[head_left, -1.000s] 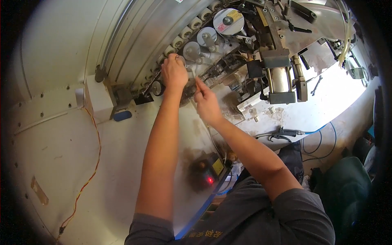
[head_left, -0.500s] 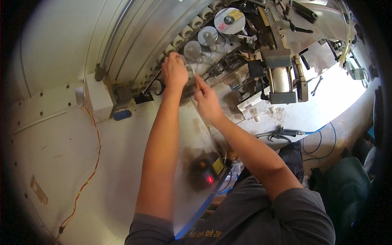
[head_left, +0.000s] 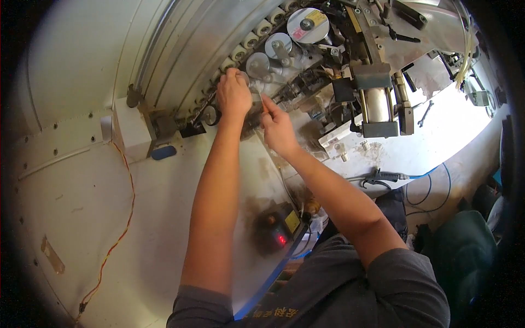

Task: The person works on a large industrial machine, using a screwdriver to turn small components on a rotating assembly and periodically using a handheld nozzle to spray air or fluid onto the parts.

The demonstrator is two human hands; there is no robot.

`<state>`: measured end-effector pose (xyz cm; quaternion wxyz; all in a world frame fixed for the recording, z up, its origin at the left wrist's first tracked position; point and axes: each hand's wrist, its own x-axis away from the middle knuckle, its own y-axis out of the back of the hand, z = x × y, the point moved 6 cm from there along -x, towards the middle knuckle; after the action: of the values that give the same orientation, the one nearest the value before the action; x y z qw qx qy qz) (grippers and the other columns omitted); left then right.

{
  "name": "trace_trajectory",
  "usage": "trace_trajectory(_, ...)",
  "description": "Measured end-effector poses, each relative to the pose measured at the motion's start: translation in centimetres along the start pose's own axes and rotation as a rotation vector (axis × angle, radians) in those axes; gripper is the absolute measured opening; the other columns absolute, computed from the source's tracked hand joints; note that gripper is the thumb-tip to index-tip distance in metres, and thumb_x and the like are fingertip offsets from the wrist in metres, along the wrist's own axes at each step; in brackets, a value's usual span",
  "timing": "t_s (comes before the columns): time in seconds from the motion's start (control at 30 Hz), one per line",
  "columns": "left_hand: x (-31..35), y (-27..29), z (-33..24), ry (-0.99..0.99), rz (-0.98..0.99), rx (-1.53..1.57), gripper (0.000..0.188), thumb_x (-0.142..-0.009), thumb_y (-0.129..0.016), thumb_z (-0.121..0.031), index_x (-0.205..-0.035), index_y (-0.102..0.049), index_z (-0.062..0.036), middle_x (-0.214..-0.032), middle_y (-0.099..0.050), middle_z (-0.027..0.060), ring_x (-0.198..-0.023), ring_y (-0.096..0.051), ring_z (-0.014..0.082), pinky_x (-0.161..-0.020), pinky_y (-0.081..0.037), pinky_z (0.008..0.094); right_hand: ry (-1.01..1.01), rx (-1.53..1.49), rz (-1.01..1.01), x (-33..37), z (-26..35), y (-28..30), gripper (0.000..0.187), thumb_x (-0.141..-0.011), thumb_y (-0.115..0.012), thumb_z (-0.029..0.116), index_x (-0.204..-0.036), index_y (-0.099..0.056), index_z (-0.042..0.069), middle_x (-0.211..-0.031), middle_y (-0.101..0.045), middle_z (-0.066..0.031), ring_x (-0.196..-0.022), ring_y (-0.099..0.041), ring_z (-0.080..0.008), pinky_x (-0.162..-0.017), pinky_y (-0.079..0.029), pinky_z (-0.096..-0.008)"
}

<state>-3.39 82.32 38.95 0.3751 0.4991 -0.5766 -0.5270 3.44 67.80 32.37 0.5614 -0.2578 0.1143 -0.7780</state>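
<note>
My left hand (head_left: 234, 97) is closed over a round metal wheel (head_left: 244, 79) beside a row of small pale rollers (head_left: 239, 53); the fingers hide most of the wheel. To its right, my right hand (head_left: 279, 131) grips a slim tool with an orange-brown handle (head_left: 265, 106). The tool's thin, pale tip points up toward the wheel, and its exact kind is too blurred to tell. Past my hands are two grey discs, a nearer one (head_left: 257, 65) and a farther one (head_left: 278, 46), and a larger labelled disc (head_left: 308, 25).
A cylinder assembly (head_left: 376, 106) stands at the right, with a wrench (head_left: 425, 114) on the white surface beyond. An air blow gun (head_left: 383, 177) with a blue hose lies nearer. A black box with a red display (head_left: 276, 227) sits between my forearms. A twisted wire (head_left: 124, 218) runs down the left.
My right hand and the tool have shifted very slightly. My left hand stays on the wheel.
</note>
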Motion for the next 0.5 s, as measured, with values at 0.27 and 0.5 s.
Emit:
trace_trajectory(0.27, -0.1, 0.0, 0.8, 0.003, 0.006, -0.026, 0.032, -0.101, -0.043, -0.028, -0.116, -0.062, -0.0072, -0.114, -0.064, 0.0231, -0.110, -0.058, 0.0453, -0.096, -0.044, 0.0534, -0.158, -0.012, -0.026, 0.6, -0.4, -1.2, 0.055, -0.094, -0.046, 0.007, -0.148, -0.048, 0.001, -0.091, -0.063, -0.0118, -0.069, -0.056, -0.0156, -0.065, -0.049, -0.0324)
trace_trajectory(0.5, -0.2, -0.4, 0.5, 0.000, 0.005, -0.049, 0.033, -0.101, -0.044, -0.029, -0.117, -0.062, -0.0071, -0.114, -0.064, 0.0247, -0.109, -0.058, 0.0461, -0.097, -0.044, 0.0538, -0.038, -0.073, -0.108, -0.1, -1.6, -0.6, 0.055, -0.094, -0.048, 0.006, -0.149, -0.048, 0.004, -0.089, -0.061, -0.0137, -0.070, -0.055, -0.0169, -0.067, -0.048, -0.0315)
